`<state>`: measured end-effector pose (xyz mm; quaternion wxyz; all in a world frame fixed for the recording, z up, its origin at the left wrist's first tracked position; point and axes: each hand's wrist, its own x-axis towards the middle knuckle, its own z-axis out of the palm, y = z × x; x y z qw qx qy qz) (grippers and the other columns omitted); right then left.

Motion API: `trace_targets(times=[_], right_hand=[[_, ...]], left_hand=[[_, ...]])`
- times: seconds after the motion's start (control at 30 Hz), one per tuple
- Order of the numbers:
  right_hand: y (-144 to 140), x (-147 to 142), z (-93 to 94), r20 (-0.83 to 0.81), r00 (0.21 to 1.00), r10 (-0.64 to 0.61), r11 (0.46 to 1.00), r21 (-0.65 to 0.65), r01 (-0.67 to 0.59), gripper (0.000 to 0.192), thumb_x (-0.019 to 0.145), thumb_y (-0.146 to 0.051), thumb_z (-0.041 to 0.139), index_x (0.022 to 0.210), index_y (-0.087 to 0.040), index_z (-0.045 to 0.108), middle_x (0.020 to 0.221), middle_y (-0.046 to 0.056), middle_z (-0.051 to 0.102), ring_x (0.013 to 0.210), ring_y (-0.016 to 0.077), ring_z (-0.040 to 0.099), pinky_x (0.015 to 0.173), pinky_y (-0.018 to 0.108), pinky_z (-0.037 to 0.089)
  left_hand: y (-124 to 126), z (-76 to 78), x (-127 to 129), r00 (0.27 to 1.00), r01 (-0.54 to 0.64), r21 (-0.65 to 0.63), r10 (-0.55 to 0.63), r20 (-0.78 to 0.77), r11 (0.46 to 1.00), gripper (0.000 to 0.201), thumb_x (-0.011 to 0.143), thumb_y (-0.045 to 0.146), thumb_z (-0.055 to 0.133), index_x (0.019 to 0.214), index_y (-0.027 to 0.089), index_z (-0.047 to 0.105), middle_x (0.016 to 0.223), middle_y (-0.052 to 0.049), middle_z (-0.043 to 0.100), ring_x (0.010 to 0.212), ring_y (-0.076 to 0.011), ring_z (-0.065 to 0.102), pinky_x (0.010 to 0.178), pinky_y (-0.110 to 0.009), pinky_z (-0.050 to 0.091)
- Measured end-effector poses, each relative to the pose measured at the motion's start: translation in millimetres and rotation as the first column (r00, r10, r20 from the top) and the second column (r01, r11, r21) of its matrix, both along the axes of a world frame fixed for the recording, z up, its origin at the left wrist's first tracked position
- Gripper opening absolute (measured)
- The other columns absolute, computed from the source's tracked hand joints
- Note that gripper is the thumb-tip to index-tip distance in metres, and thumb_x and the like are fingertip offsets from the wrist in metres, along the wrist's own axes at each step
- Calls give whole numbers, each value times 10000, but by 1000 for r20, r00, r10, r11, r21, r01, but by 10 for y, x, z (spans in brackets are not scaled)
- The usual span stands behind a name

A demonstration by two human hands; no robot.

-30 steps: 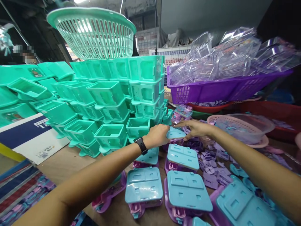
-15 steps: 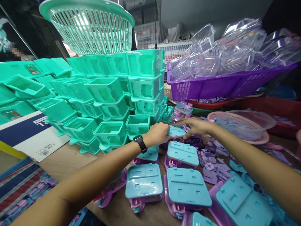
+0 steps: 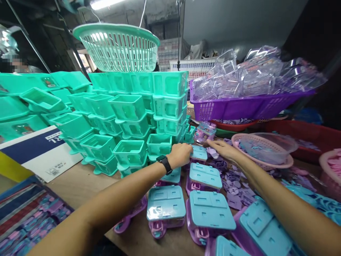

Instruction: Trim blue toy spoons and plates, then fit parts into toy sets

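My left hand (image 3: 180, 155), with a black watch on its wrist, is closed at the left edge of a small plastic box with a light-blue lid (image 3: 200, 153); its fingertips are partly hidden. To the right of that box, my right hand (image 3: 221, 148) has its fingers stretched out and holds nothing I can see. The fingers point towards a clear and pink toy box (image 3: 205, 131) farther back. Nearer to me are several similar purple boxes with blue lids, among them one lid (image 3: 205, 175) just in front and a larger-looking one (image 3: 211, 209).
Stacked green bins (image 3: 130, 151) rise at the left, a green basket (image 3: 119, 48) on top. A purple basket (image 3: 239, 106) of clear plastic shells stands at the back right. Loose purple parts (image 3: 234, 186) and a pink basket (image 3: 279, 164) lie right. A white-blue carton (image 3: 61, 161) sits left.
My right hand has come off the blue-lidded box and opened beside it. My left hand stays at the box's left edge. The head view has tilted up slightly.
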<state>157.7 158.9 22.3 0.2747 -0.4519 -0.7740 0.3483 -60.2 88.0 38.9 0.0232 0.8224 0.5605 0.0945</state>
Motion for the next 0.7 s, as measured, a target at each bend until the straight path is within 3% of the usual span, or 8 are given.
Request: trace_targets(times=[0.1, 0.17, 0.23, 0.3, 0.4, 0.53, 0.63, 0.7], right_hand=[[-105, 41, -17, -91, 995, -48, 998, -38, 45, 934, 785, -927, 346, 1054, -156, 800, 838, 133, 781, 784, 285, 731, 717, 413, 586], [-185, 25, -4, -133, 989, -71, 997, -37, 66, 913, 769, -933, 387, 1058, -168, 794, 842, 128, 777, 788, 284, 726, 712, 410, 584], [-265, -29, 26, -162, 983, -89, 996, -17, 87, 853, 739, -912, 503, 1080, -183, 783, 915, 120, 782, 861, 289, 719, 755, 404, 581], [-336, -101, 71, -184, 977, -105, 994, 18, 111, 796, 709, -863, 623, 1114, -193, 766, 1035, 113, 778, 969, 297, 702, 829, 395, 572], [-419, -193, 140, -226, 963, -143, 989, 5, 148, 735, 734, -831, 639, 1081, -194, 757, 1055, 112, 769, 985, 288, 694, 824, 377, 578], [-506, -252, 130, -324, 934, -149, 987, -101, 123, 730, 769, -860, 550, 961, -187, 758, 875, 122, 753, 791, 252, 699, 650, 357, 588], [-522, -268, 48, -278, 953, -123, 992, -33, 119, 681, 724, -817, 640, 893, -166, 748, 810, 118, 728, 683, 230, 661, 545, 339, 545], [-467, -270, 10, -220, 967, -132, 990, 18, 139, 635, 764, -773, 624, 889, -161, 737, 768, 96, 706, 617, 206, 620, 516, 326, 508]], left_hand=[[-39, 30, 80, 997, -8, 31, 6, 82, 999, 201, 932, 242, 596, 991, 186, 780, 1104, -123, 758, 1015, -286, 728, 804, -326, 543], [-79, 49, 155, 962, 3, -8, 0, 273, 1000, 325, 990, 395, 538, 965, 182, 783, 934, -85, 765, 881, -236, 728, 719, -279, 524], [-117, 58, 222, 824, 56, -147, 37, 566, 988, 385, 941, 519, 607, 982, 176, 777, 718, -25, 703, 667, -170, 661, 592, -235, 469], [-141, 52, 266, 593, 131, -298, 166, 788, 945, 429, 807, 533, 769, 1006, 154, 756, 596, 30, 608, 516, -114, 530, 503, -213, 394], [-153, 32, 276, 352, 152, -382, 311, 883, 912, 409, 678, 408, 898, 922, 128, 726, 559, 64, 546, 467, -67, 421, 481, -194, 350], [-157, 14, 229, 173, 69, -382, 366, 914, 921, 255, 739, 262, 853, 885, 121, 699, 543, 76, 517, 436, -45, 349, 450, -187, 296], [-157, 14, 181, 165, 24, -396, 387, 907, 918, 235, 805, 296, 807, 917, 112, 711, 537, 75, 499, 428, -51, 347, 442, -197, 293], [-154, 29, 134, 304, -24, -379, 367, 879, 925, 221, 853, 305, 759, 955, 111, 735, 585, 41, 567, 467, -78, 444, 487, -213, 375]])
